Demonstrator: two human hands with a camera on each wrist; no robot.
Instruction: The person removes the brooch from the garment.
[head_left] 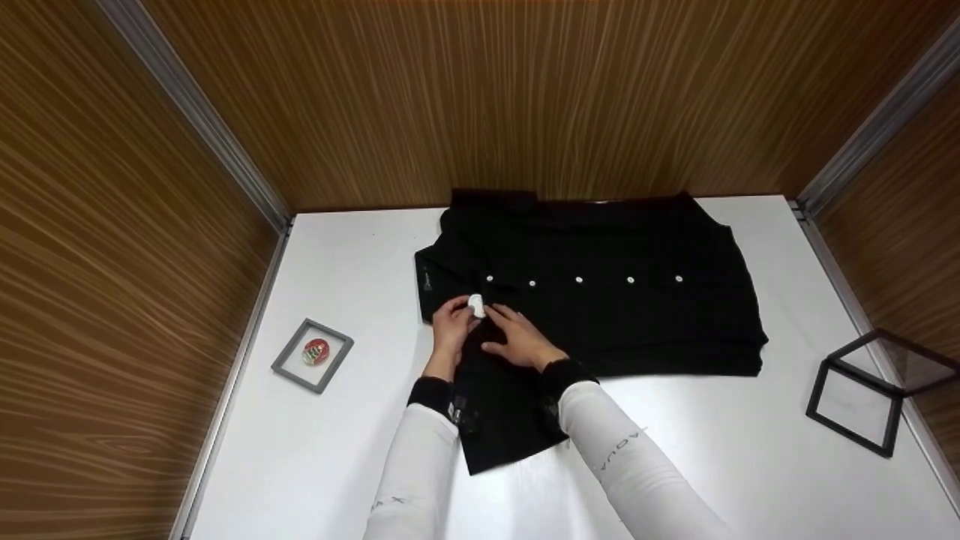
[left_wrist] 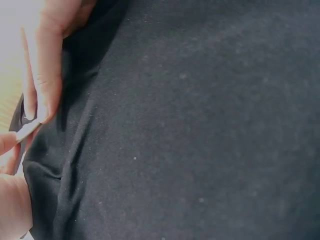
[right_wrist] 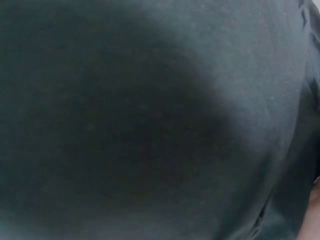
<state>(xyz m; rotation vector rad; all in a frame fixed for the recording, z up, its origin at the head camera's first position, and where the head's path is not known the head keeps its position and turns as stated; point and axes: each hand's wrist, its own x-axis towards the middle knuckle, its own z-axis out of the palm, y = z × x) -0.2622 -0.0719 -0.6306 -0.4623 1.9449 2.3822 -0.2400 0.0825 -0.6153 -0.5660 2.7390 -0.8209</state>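
Observation:
A black shirt with a row of white buttons lies sideways on the white table, a sleeve spread toward me. My left hand pinches a small flat white piece over the shirt's left part. The fingertips of my right hand reach the right side of that piece, with fingers extended and the thumb apart on the cloth. In the left wrist view, fingers meet at the thin edge of the white piece. Black cloth fills most of the right wrist view.
A grey square frame with a round red-and-green badge inside lies at the left. At the right edge stands an open black hinged frame. Wood-grain panels enclose the table at back and sides.

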